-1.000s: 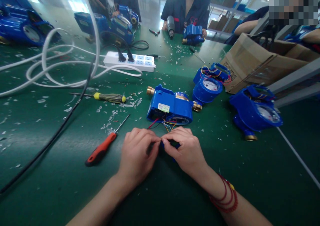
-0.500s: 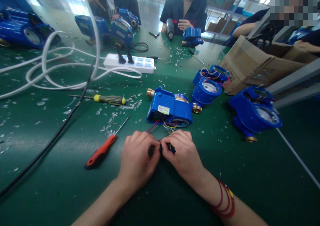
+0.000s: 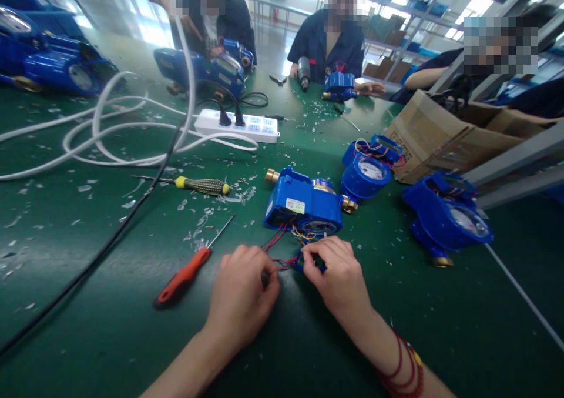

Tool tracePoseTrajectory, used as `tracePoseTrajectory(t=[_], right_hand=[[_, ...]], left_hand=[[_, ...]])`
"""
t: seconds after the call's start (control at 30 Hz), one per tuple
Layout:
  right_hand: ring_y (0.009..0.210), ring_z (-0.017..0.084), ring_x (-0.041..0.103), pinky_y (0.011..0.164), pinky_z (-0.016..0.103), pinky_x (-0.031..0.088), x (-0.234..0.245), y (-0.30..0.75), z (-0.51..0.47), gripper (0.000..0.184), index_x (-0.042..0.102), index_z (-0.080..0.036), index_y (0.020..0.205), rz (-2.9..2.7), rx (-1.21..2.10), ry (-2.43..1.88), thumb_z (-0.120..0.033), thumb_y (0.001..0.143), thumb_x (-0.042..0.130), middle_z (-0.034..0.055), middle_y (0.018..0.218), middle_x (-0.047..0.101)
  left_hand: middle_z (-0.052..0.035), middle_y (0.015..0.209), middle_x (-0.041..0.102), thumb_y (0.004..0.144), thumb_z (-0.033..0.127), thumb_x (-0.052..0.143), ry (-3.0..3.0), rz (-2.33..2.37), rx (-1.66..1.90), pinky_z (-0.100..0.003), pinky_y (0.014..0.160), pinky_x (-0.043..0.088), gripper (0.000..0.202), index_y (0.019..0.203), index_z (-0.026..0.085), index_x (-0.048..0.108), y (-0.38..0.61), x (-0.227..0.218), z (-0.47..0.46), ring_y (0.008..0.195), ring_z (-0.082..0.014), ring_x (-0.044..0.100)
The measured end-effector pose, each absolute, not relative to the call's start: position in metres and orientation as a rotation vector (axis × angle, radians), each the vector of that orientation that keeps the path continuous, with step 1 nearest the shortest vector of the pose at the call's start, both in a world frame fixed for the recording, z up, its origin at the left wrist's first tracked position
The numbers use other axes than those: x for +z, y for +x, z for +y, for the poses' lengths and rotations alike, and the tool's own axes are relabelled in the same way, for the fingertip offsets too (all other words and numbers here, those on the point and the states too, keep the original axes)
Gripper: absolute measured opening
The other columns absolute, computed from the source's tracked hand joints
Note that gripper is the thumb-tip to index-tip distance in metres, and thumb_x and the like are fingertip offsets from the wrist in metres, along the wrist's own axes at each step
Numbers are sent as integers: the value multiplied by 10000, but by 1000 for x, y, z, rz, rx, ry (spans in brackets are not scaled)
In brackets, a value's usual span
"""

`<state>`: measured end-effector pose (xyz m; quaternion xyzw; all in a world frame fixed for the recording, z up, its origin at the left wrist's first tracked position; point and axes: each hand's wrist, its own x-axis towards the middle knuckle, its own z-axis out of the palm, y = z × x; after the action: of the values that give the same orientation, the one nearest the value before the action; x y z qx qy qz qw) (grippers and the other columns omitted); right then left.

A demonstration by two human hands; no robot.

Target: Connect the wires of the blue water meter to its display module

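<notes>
A blue water meter (image 3: 282, 201) lies tipped over in front of me, its brass fittings pointing left and right. Red, black, yellow and white wires run from its underside to a small circuit board (image 3: 301, 263), which is partly covered by fingers. My right hand (image 3: 341, 274), red bracelet on the wrist, pinches that board. The closed fingers of my left hand (image 3: 244, 283) are at the end of some red wires (image 3: 285, 263); the fingertips partly hide what they grip. An orange-and-black screwdriver (image 3: 185, 277) lies left of my left hand.
A yellow-and-black screwdriver (image 3: 202, 186), a white power strip (image 3: 238, 126) and a black cable (image 3: 117, 233) lie to the left. Two more water meters (image 3: 368, 171) (image 3: 453, 216) and a cardboard box (image 3: 434, 136) stand right. Plastic scraps litter the green table (image 3: 132, 339). Co-workers sit across.
My hands, together before, are now apart: the right one has moved right with the circuit board, and the wires between show. The view has tilted up slightly. A co-worker's hand has moved beside the far meter.
</notes>
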<state>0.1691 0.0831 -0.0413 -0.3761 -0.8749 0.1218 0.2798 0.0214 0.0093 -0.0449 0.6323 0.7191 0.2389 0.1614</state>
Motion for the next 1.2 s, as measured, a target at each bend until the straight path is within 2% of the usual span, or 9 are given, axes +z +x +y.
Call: tracePoseTrajectory(t=[0.27, 0.4, 0.6, 0.7, 0.8, 0.87, 0.97, 1.1, 1.2], right_hand=[[760, 193, 540, 703, 342, 349, -31, 173, 83, 107, 523, -178, 706, -2283, 474, -995, -158, 807, 497, 22, 733, 592], [719, 187, 555, 668, 323, 379, -34, 170, 59, 130, 515, -172, 675, -2250, 325, -778, -122, 790, 482, 33, 682, 597], [515, 137, 545, 507, 291, 330, -57, 160, 33, 420, 508, -183, 557, -2242, 96, -437, -248, 923, 313, -6, 499, 561], [635, 169, 589, 601, 313, 355, -56, 164, 41, 330, 564, -178, 654, -2283, 138, -625, -234, 926, 385, 15, 619, 622], [845, 216, 589, 780, 370, 337, -51, 171, 50, 177, 609, -180, 929, -2291, 200, -853, -168, 893, 436, 37, 845, 668], [936, 232, 562, 846, 398, 299, -50, 173, 55, 231, 579, -188, 1063, -2309, 216, -965, -140, 859, 480, 43, 955, 662], [934, 213, 549, 829, 380, 296, -50, 171, 61, 216, 609, -214, 1008, -2358, 268, -1046, -127, 817, 559, 28, 971, 654], [846, 201, 545, 775, 376, 283, -49, 163, 66, 87, 658, -265, 858, -2368, 342, -1128, -202, 804, 633, -1, 850, 649], [810, 187, 542, 762, 363, 278, -50, 159, 69, 95, 666, -257, 774, -2362, 392, -1117, -164, 787, 648, -13, 779, 639]], left_hand=[[-19, 768, 594, 810, 206, 472, 1802, 2045, 638, -335, 632, 327, 91, 764, 224, 548, 15, -48, 11, 754, -213, 490], [-23, 763, 595, 829, 209, 451, 1800, 2026, 600, -344, 638, 334, 119, 765, 224, 551, 13, -51, 11, 754, -217, 496], [-32, 797, 589, 884, 247, 381, 1832, 1967, 615, -369, 670, 354, 183, 797, 211, 539, 13, -53, 12, 778, -220, 496], [-39, 790, 593, 884, 247, 394, 1887, 1965, 652, -365, 668, 367, 175, 799, 206, 542, 13, -53, 13, 770, -214, 499], [-43, 802, 583, 900, 263, 362, 1857, 1951, 671, -362, 688, 379, 196, 829, 205, 535, 14, -54, 14, 775, -207, 503], [-47, 820, 572, 914, 277, 323, 1815, 1917, 680, -365, 711, 382, 226, 847, 201, 525, 14, -55, 14, 788, -206, 499], [-44, 821, 562, 920, 303, 294, 1776, 1887, 684, -362, 725, 380, 257, 839, 201, 516, 13, -59, 14, 802, -207, 495], [-34, 817, 569, 915, 326, 310, 1762, 1883, 688, -343, 721, 384, 258, 826, 204, 518, 10, -64, 14, 796, -200, 502], [-28, 816, 574, 914, 324, 314, 1758, 1878, 699, -333, 722, 389, 260, 821, 205, 525, 9, -64, 15, 795, -195, 508]])
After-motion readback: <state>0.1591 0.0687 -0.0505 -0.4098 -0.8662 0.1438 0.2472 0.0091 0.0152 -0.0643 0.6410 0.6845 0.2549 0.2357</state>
